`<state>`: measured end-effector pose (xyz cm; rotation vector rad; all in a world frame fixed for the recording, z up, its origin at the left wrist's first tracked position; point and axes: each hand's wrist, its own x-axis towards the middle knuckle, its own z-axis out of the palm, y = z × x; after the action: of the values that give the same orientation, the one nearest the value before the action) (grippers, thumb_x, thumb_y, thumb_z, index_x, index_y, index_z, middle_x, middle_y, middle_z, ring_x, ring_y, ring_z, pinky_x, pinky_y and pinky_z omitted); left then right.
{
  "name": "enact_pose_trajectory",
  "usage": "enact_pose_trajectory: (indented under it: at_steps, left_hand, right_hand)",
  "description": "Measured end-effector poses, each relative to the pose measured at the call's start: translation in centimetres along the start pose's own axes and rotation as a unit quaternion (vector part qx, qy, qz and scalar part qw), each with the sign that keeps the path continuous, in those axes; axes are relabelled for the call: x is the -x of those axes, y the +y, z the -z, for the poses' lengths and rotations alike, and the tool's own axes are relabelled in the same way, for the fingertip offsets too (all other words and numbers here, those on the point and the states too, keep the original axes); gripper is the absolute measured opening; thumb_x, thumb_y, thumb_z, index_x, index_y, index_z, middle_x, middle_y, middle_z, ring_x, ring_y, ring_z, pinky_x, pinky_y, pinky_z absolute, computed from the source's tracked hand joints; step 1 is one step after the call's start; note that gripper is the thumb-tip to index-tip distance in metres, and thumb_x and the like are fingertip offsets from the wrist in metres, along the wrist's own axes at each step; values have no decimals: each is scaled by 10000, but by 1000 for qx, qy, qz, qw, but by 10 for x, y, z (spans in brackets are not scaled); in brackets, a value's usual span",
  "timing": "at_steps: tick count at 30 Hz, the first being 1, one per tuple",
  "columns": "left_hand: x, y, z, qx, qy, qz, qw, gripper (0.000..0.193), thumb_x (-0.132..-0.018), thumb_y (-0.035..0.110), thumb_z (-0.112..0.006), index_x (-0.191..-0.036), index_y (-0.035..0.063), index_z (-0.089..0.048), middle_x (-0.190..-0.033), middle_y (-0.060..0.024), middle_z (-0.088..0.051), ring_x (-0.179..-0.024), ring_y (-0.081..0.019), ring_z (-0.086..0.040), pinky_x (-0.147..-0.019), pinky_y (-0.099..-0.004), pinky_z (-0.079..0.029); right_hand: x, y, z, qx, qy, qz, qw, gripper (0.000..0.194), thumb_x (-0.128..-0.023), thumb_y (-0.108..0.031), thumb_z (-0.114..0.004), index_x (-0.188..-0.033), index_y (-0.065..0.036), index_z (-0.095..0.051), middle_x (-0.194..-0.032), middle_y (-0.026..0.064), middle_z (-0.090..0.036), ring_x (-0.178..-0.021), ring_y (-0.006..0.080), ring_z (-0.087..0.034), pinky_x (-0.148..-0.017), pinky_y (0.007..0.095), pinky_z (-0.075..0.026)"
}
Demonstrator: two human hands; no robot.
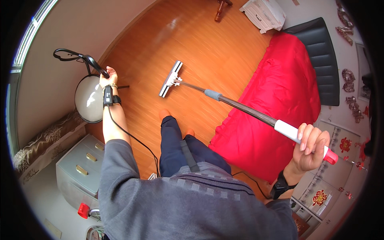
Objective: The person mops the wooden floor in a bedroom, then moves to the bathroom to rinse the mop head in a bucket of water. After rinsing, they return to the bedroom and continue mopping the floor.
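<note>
My right hand point(312, 147) is wrapped around the white grip of a flat mop point(246, 108), just below its red end cap. The pole slants across the view to a white and grey mop head point(171, 79) on the floor. On the other side, my left hand point(109, 77) grips the black upper frame of a chair point(89, 97) with a round, shiny cream seat. That chair is tilted, with its seat facing me and one black leg sticking out past my wrist. My fingers partly hide the gripped bar.
A bed with a red quilt point(270, 105) and a black padded headboard point(319, 64) stands on the right. A white bedside cabinet point(264, 15) is beyond it. On the left are a grey drawer cabinet point(82, 165) and a rolled patterned curtain point(48, 142). Wooden floor point(144, 54) lies ahead.
</note>
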<state>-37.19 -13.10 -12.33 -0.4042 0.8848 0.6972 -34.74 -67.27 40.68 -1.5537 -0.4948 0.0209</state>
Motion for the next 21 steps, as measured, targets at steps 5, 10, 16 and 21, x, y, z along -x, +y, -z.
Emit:
enact_pose_trajectory:
  at_steps: [5, 10, 16, 21]
  left_hand:
    - [125, -144, 59, -649, -233, -105, 717, 340, -804, 97, -587, -1114, -18, -508, -926, -170, -615, -784, -244, -628, -667, -373, -535]
    - [282, -316, 163, -711, -534, -261, 376, 410, -674, 134, -808, -998, 72, -564, -992, -114, -569, -970, -326, -567, -870, -396, -452]
    - [327, -366, 182, -705, -508, -271, 414, 358, -692, 238, -822, -741, 79, -505, -733, -88, -521, -766, -303, -495, -741, -389, -415]
    - [295, -418, 161, -687, -621, -205, 316, 336, -727, 253, -803, -760, 84, -515, -754, -91, -530, -857, -317, -472, -779, -401, -412]
  right_hand:
    - [8, 6, 8, -19, -18, 27, 999, 284, -930, -305, -608, -767, -115, -474, -621, 0, -542, -582, 134, -549, -634, 316, -431]
    - [16, -1, 32, -132, -202, 79, 967, 319, -866, -355, -700, -793, -92, -534, -725, 35, -646, -676, 172, -638, -693, 313, -498]
    - [69, -36, 65, -109, -54, 85, 989, 326, -882, -323, -683, -713, -125, -486, -590, -34, -532, -540, 106, -566, -612, 258, -478]
    - [105, -22, 80, 17, 68, 105, 992, 308, -870, -294, -692, -732, -130, -471, -601, -29, -529, -557, 121, -557, -612, 292, -447]
